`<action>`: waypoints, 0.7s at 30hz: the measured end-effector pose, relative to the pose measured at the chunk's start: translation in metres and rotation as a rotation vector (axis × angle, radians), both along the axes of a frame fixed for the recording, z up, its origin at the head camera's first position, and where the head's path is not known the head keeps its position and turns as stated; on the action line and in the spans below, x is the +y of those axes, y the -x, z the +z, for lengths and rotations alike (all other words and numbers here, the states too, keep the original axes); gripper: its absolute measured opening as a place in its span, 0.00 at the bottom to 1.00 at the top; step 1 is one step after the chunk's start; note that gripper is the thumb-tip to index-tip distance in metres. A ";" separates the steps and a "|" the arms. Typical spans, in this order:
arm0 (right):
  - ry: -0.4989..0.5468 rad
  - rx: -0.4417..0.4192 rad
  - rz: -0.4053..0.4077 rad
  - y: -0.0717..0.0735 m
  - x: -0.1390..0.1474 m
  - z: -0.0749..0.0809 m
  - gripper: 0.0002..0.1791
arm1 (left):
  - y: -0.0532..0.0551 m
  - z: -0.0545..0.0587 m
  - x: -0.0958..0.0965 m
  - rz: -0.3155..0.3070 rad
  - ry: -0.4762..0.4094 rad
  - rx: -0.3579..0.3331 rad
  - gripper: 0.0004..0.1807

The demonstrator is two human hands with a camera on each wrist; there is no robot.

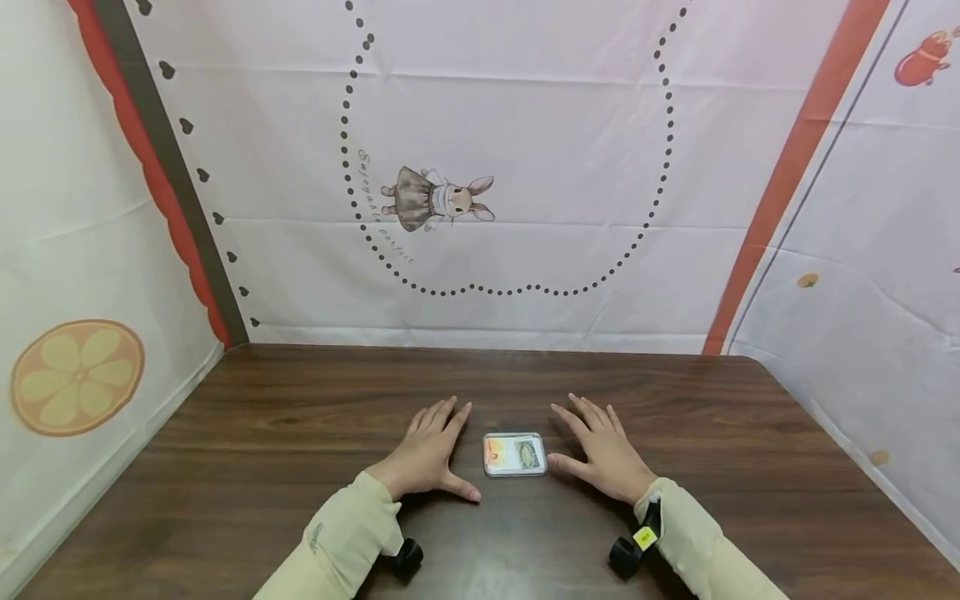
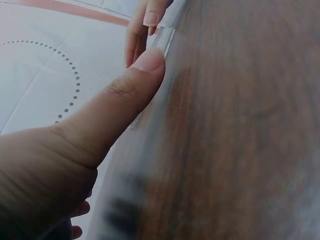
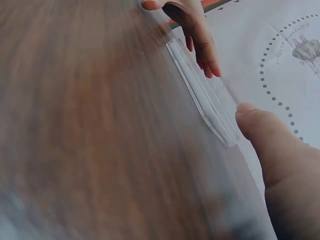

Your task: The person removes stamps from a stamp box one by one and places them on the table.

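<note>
Backdrop (image 1: 525,125) beyond my left hand (image 1: 423,456) reads "Enjoyable perfect". That hand's fingers are spread, gripping nothing. Case (image 1: 505,455) lies flat between my parted hands; print shows only in head view, too small to read. Wrist views add its clear side. Right hand (image 1: 604,458) also spread, thumb just beside case; yellow label (image 1: 644,537) at wrist, illegible.

Clear rectangular case (image 1: 514,455), lying flat

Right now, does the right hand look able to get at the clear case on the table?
Probably yes: the right hand has its thumb right by the clear case, with nothing visible blocking the way.
</note>
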State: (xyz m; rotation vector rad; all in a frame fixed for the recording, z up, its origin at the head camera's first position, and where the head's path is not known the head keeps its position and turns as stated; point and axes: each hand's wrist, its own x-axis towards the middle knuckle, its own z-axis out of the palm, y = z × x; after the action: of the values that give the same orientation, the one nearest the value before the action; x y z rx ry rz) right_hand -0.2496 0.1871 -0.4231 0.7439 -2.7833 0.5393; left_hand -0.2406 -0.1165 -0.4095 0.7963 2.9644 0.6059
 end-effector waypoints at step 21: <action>0.035 0.143 0.078 -0.002 -0.014 0.004 0.28 | 0.001 0.001 0.006 0.022 -0.020 0.102 0.55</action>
State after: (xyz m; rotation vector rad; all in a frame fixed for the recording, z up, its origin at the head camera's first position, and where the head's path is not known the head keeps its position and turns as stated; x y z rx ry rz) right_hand -0.2477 0.1735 -0.4195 0.8519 -2.6162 0.5260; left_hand -0.2414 -0.1106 -0.4086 0.8206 3.0675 0.6153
